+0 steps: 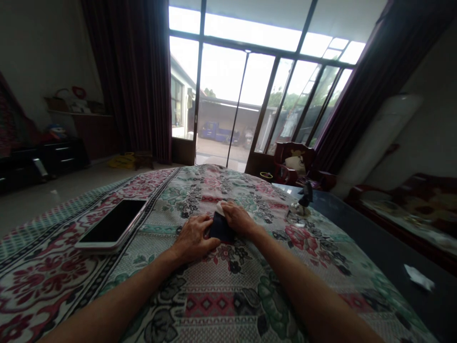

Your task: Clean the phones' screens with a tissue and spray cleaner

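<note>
A small, dark blue flat rectangle [221, 229] lies on the patterned tablecloth [200, 286], its exact kind not clear. My left hand [194, 237] grips its left edge, with the thumb along the near side and the fingers at the far side. Over its upper right part, my right hand [237, 216] presses with bent fingers on a white wipe [219, 207], which looks like a tissue or cloth. Part of the wipe is hidden under those fingers.
A white-edged device with a black screen [116, 224] rests to the left. At right stand a clear glass object with a dark top [302, 209] and, on a dark surface, a crumpled white paper [419, 277]. A wooden chair [293, 162] is beyond the table, before glass doors.
</note>
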Demonstrator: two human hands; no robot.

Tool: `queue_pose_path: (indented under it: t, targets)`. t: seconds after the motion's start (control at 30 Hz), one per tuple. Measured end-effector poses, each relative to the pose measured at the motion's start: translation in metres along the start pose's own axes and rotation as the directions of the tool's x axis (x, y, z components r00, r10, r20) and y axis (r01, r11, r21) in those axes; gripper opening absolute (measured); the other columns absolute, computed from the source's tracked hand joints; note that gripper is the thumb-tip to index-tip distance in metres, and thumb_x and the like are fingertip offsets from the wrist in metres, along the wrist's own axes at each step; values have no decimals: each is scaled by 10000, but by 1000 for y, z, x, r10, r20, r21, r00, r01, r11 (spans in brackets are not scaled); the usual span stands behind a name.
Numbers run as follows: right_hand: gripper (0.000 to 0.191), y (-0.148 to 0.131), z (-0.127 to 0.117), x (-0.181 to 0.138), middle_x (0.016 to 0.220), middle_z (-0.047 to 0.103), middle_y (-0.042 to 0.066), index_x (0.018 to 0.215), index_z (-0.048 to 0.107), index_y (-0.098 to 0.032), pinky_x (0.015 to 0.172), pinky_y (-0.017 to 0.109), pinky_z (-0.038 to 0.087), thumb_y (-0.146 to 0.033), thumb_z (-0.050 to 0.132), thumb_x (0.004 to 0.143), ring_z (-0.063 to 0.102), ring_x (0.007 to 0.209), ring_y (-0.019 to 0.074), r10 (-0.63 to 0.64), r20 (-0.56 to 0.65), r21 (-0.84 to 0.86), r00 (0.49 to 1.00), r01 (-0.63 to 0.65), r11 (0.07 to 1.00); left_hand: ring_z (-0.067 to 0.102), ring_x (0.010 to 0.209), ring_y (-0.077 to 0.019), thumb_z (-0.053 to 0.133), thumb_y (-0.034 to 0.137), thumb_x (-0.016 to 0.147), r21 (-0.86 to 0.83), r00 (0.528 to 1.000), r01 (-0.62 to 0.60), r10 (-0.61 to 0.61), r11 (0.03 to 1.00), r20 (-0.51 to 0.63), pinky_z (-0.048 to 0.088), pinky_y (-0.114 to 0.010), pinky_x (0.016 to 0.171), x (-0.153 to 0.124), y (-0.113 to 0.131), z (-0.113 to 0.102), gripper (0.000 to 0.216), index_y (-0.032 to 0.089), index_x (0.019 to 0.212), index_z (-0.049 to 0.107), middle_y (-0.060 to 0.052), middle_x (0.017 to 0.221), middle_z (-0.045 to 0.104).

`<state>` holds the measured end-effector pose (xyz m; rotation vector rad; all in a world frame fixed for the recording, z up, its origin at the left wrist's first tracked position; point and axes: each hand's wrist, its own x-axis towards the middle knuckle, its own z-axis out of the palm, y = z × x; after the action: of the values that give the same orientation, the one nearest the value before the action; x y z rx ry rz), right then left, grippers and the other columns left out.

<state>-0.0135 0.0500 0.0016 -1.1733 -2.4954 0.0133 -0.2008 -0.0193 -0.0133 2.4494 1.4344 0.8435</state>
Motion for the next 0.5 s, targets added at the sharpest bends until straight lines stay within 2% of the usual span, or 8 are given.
queue_pose_path:
  t: [0.27,0.37,0.5]
  targets:
    - [241,-32,-20,-52,1144,645,57,1065,593,-217,984,332,408,-155,391,949,551,1104,181,-260,36,166,965,251,954,565,1130,-274,643,409,696,-21,999,-33,33,999,-9,405,-409,1018,1,-4,2,420,229,1072,697,-72,1216,649]
    - [232,-27,-22,-44,1103,655,45,1009,602,-229,975,319,412,-144,396,941,553,1091,177,-241,37,143,970,234,962,561,1137,-286,645,407,681,-18,1000,-25,25,1000,-13,401,-431,1022,2,-5,3,419,230,1057,704,-73,1222,646]
    - [224,-10,-13,-9,949,673,66,841,600,-215,897,320,436,-109,417,914,578,985,199,-97,48,7,994,97,995,561,1134,-304,630,421,683,-22,1000,-11,11,1000,-2,402,-463,1020,1,-4,3,428,220,1052,710,-97,1198,654]
